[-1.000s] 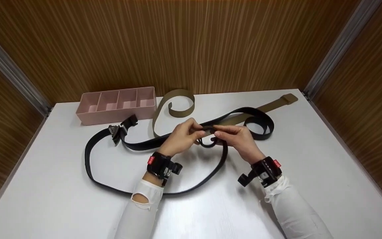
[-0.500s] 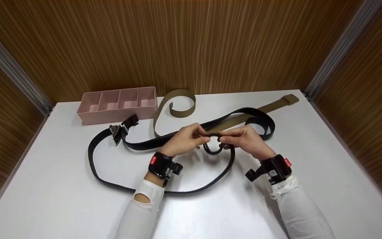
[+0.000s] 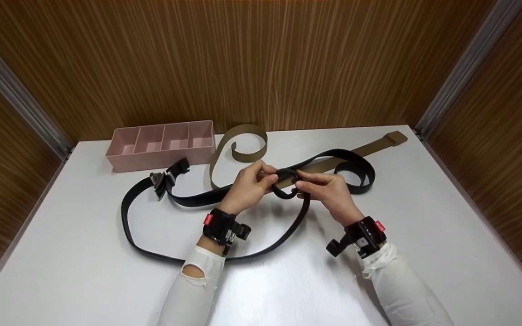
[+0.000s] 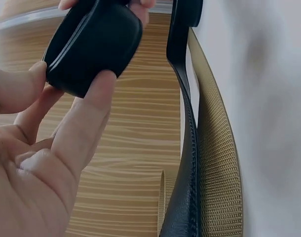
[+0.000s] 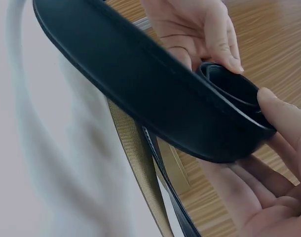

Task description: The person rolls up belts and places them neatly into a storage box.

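Both hands hold the coiled end of a black leather belt [image 4: 98,44] above the table's middle. My left hand [image 3: 248,188] pinches the coil's left side between thumb and fingers. On the opposite side, my right hand [image 3: 331,192] grips the coil where the strap leaves it, its thumb on the upper edge in the right wrist view. From there the strap loops toward the front and around left to a metal buckle [image 3: 157,181]. Behind the hands lies a second black belt [image 3: 202,198], curled at its right end. It crosses a tan webbing belt [image 3: 374,146].
At the back left stands a pink tray [image 3: 161,159] with several compartments. The white table [image 3: 447,226] meets a wood-grain panel [image 3: 288,68] along its back edge, and similar panels flank both sides.
Half a second ago the hands had drawn a little apart and to the right, widening the coil. Now they are back left, and the coil looks smaller and tighter.
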`<state>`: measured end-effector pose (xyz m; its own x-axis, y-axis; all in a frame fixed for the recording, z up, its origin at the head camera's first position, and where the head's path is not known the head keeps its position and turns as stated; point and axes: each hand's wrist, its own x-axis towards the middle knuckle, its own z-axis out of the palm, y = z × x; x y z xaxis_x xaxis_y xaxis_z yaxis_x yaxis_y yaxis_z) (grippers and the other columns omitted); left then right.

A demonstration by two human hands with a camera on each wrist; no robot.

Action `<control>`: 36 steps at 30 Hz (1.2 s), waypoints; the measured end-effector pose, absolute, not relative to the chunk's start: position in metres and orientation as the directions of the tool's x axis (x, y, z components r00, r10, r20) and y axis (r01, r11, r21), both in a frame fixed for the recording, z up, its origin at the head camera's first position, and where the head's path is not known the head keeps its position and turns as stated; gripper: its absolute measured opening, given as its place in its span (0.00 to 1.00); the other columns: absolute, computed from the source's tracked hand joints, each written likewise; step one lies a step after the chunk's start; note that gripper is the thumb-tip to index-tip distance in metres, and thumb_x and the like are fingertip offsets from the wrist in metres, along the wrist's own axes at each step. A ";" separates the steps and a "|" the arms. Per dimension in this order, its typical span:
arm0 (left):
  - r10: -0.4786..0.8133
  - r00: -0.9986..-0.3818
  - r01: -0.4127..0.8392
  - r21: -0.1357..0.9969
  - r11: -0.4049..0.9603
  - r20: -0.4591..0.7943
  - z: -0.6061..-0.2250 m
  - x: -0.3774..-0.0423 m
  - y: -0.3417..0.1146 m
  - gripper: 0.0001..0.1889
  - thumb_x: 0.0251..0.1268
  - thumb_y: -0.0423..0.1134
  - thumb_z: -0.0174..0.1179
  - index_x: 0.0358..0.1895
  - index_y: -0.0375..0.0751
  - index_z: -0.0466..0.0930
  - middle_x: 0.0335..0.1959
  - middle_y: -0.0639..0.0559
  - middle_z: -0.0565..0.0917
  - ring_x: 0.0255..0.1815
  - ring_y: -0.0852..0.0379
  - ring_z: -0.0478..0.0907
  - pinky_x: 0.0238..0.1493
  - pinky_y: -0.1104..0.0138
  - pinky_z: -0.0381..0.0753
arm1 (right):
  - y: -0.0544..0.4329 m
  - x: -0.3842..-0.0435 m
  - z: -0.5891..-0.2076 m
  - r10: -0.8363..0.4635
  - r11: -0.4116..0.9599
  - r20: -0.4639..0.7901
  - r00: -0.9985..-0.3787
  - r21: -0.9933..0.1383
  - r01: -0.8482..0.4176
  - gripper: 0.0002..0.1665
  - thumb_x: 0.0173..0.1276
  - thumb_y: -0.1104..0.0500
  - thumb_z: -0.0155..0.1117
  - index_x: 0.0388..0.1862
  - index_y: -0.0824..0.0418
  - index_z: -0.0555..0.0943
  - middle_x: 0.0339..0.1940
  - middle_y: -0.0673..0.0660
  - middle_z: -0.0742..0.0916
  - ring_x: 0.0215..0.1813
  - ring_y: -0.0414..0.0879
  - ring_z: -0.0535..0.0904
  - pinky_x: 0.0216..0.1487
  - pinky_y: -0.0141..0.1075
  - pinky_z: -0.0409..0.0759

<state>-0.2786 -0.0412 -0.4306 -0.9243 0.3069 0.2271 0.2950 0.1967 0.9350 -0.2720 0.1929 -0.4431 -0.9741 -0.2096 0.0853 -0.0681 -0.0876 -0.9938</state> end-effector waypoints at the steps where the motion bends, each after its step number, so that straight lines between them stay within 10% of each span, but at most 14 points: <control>1: 0.309 -0.925 0.287 0.941 0.181 0.223 -0.431 -0.279 -0.041 0.06 0.75 0.31 0.62 0.48 0.30 0.80 0.49 0.40 0.87 0.42 0.50 0.86 0.43 0.66 0.86 | 0.193 -0.272 -0.443 -0.210 -0.089 0.084 -0.974 -0.994 -0.067 0.24 0.68 0.68 0.74 0.62 0.71 0.82 0.52 0.69 0.89 0.44 0.50 0.91 0.49 0.46 0.87; 13: 0.504 -0.857 0.296 0.900 0.319 0.103 -0.432 -0.275 -0.043 0.09 0.72 0.39 0.68 0.46 0.38 0.81 0.36 0.49 0.88 0.34 0.53 0.85 0.41 0.59 0.85 | 0.210 -0.274 -0.435 -0.426 0.210 -0.023 -0.905 -0.975 -0.074 0.22 0.68 0.63 0.76 0.58 0.69 0.84 0.47 0.62 0.91 0.41 0.41 0.89 0.45 0.37 0.87; 25: 0.335 -0.919 0.287 0.936 0.206 0.208 -0.433 -0.278 -0.040 0.06 0.75 0.32 0.62 0.45 0.31 0.78 0.47 0.41 0.87 0.37 0.60 0.82 0.39 0.67 0.84 | 0.189 -0.270 -0.444 -0.176 -0.120 0.141 -0.974 -0.985 -0.121 0.06 0.66 0.72 0.73 0.39 0.68 0.84 0.42 0.60 0.91 0.44 0.52 0.91 0.50 0.42 0.87; 36: 0.480 -0.867 0.304 0.907 0.291 0.137 -0.433 -0.276 -0.043 0.10 0.72 0.38 0.68 0.47 0.38 0.80 0.37 0.46 0.87 0.33 0.59 0.82 0.38 0.66 0.81 | 0.201 -0.273 -0.438 -0.309 0.100 0.091 -0.947 -0.987 -0.128 0.06 0.64 0.68 0.77 0.31 0.67 0.86 0.38 0.57 0.93 0.37 0.45 0.90 0.43 0.37 0.88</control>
<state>-0.2761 -0.0425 -0.4333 -0.8665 0.4800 0.1367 0.3045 0.2914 0.9069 -0.2735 0.2008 -0.4376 -0.9465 -0.3095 0.0912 -0.1278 0.1003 -0.9867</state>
